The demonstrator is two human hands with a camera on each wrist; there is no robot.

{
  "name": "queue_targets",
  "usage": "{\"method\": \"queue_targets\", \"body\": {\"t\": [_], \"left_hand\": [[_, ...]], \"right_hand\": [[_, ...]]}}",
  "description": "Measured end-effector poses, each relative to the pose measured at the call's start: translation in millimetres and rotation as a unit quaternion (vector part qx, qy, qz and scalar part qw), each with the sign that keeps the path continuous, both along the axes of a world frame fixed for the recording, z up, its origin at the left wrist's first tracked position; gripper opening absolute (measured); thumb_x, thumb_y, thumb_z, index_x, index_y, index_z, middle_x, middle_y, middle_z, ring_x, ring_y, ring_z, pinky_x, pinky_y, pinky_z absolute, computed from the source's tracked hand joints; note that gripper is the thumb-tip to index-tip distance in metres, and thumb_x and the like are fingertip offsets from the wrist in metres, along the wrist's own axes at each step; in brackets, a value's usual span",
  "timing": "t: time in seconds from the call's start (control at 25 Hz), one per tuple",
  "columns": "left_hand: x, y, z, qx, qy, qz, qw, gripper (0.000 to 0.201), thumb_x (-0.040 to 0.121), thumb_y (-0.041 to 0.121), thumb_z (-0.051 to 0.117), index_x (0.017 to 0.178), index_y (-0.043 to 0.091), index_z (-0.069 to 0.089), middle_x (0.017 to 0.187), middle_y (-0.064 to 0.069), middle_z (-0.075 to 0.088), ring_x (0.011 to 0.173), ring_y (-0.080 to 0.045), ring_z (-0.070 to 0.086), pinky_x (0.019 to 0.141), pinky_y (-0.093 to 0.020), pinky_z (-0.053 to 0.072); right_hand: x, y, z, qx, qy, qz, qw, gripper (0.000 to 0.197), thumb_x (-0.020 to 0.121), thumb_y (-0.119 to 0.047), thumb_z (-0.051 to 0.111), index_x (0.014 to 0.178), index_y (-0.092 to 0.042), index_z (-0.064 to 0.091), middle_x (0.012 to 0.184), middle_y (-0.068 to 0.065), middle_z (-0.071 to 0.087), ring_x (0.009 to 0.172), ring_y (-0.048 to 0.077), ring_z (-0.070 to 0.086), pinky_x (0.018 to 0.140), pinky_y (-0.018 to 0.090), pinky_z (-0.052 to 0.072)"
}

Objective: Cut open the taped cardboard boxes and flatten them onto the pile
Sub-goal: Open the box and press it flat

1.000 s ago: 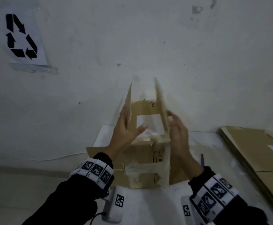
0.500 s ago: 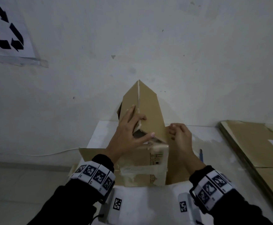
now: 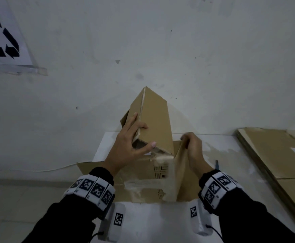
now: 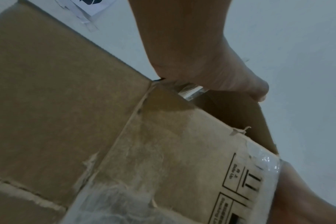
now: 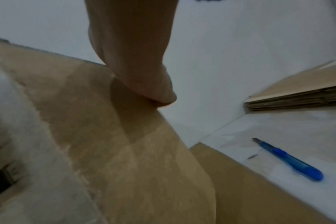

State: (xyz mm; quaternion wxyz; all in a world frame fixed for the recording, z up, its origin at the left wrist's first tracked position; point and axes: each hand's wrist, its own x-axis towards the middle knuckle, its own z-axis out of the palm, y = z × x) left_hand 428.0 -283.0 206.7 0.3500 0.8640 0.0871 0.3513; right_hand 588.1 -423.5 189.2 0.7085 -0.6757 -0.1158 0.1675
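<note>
A brown cardboard box [image 3: 155, 120] with torn clear tape stands half collapsed on the white table [image 3: 231, 181]. Its two top flaps lean together into a peak. My left hand [image 3: 139, 132] holds those flaps from the left, fingers over the seam and thumb under the near edge. My right hand [image 3: 190, 142] grips the upper edge of the box's right side panel with curled fingers. The left wrist view shows my left hand [image 4: 211, 72] on the rim of the box [image 4: 163, 144]. The right wrist view shows my right hand [image 5: 144, 75] on the panel [image 5: 125, 151].
A pile of flattened cardboard [image 3: 274, 155] lies on the table at the right, against the wall. A blue utility knife [image 5: 290, 160] lies on the table between the box and the pile. A recycling sign [image 3: 1, 37] hangs on the wall at the upper left.
The two upright flaps, apart a second ago, now lean together in a peak. My right hand came off the right flap and took the side panel's edge lower down.
</note>
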Motion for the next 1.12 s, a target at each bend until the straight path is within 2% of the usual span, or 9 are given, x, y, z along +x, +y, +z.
{"method": "queue_targets", "body": {"t": [0.12,0.24,0.32,0.4,0.52,0.64,0.76,0.92,1.12], "left_hand": [[5.2,8.0,1.1,-0.004,-0.002,-0.001,1.0,0.041,0.075,0.053,0.066,0.109,0.035,0.05,0.153,-0.003,0.029,0.144,-0.007,0.02,0.107,-0.045,0.04],[13.5,8.6,-1.0,0.013,-0.008,-0.002,1.0,0.04,0.076,0.053,0.065,0.108,0.033,0.051,0.152,-0.005,0.033,0.143,-0.01,0.024,0.105,-0.046,0.042],[18.7,4.6,-4.1,0.02,-0.008,-0.001,1.0,0.041,0.076,0.053,0.064,0.109,0.03,0.052,0.151,-0.005,0.033,0.143,-0.01,0.025,0.106,-0.046,0.041],[21.6,3.1,-5.9,0.029,-0.012,-0.005,0.999,0.043,0.077,0.052,0.063,0.11,0.025,0.054,0.151,-0.005,0.033,0.142,-0.011,0.026,0.105,-0.048,0.041],[21.6,6.8,-5.0,0.035,-0.026,-0.005,0.999,0.041,0.079,0.047,0.063,0.11,0.021,0.054,0.149,-0.008,0.036,0.141,-0.018,0.031,0.101,-0.051,0.044],[15.5,15.9,-4.3,0.033,-0.051,0.006,0.998,0.038,0.08,0.042,0.063,0.109,0.017,0.056,0.143,-0.009,0.043,0.138,-0.022,0.036,0.099,-0.051,0.045],[13.8,19.8,-4.1,0.035,-0.052,0.0,0.998,0.038,0.082,0.039,0.06,0.109,0.013,0.057,0.141,-0.002,0.044,0.138,-0.022,0.037,0.099,-0.049,0.046],[21.8,19.7,-8.0,0.036,-0.062,0.001,0.997,0.033,0.085,0.037,0.058,0.109,0.016,0.056,0.143,-0.006,0.043,0.137,-0.021,0.039,0.099,-0.045,0.046],[32.2,18.8,-10.5,0.06,-0.05,0.005,0.997,0.034,0.085,0.035,0.06,0.11,0.014,0.056,0.145,-0.013,0.042,0.137,-0.02,0.039,0.103,-0.042,0.044]], "right_hand": [[22.2,-46.0,-13.0,0.029,0.04,-0.057,0.997,0.036,0.091,-0.024,0.044,0.056,-0.018,0.044,0.058,-0.001,0.039,0.06,0.015,0.039,0.06,0.03,0.032],[36.5,-91.9,-10.1,-0.014,0.184,0.247,0.951,0.046,0.081,-0.042,0.05,0.056,-0.005,0.058,0.052,0.006,0.048,0.047,0.017,0.041,0.048,0.025,0.036],[36.4,-100.4,-11.0,-0.166,0.177,0.434,0.868,0.042,0.077,-0.047,0.061,0.081,-0.006,0.067,0.065,0.006,0.056,0.053,0.015,0.049,0.049,0.022,0.041],[35.9,-88.3,-16.1,-0.248,0.128,0.496,0.822,0.03,0.084,-0.037,0.061,0.103,-0.015,0.065,0.078,0.003,0.062,0.065,0.015,0.059,0.061,0.025,0.052],[47.7,-43.3,-21.6,-0.307,-0.087,0.429,0.845,0.037,0.091,-0.03,0.058,0.127,-0.025,0.049,0.132,0.014,0.053,0.116,0.029,0.056,0.101,0.044,0.046],[70.2,-7.6,-10.1,-0.434,-0.344,0.396,0.732,0.093,0.069,-0.053,0.07,0.146,-0.038,0.022,0.155,0.012,0.001,0.136,0.034,0.032,0.109,0.05,0.033],[86.4,9.0,-1.7,-0.472,-0.426,0.41,0.654,0.09,0.076,-0.055,0.068,0.147,-0.046,0.012,0.154,0.004,-0.02,0.138,0.036,0.024,0.109,0.049,0.034],[99.9,27.4,0.7,-0.493,-0.54,0.373,0.571,0.073,0.088,-0.049,0.056,0.148,-0.04,0.014,0.156,0.007,-0.004,0.131,0.034,0.035,0.097,0.045,0.045],[113.3,30.5,-13.7,-0.481,-0.621,0.27,0.557,0.054,0.095,-0.044,0.041,0.144,-0.027,0.028,0.147,0.009,0.032,0.123,0.031,0.042,0.083,0.04,0.046]]}}
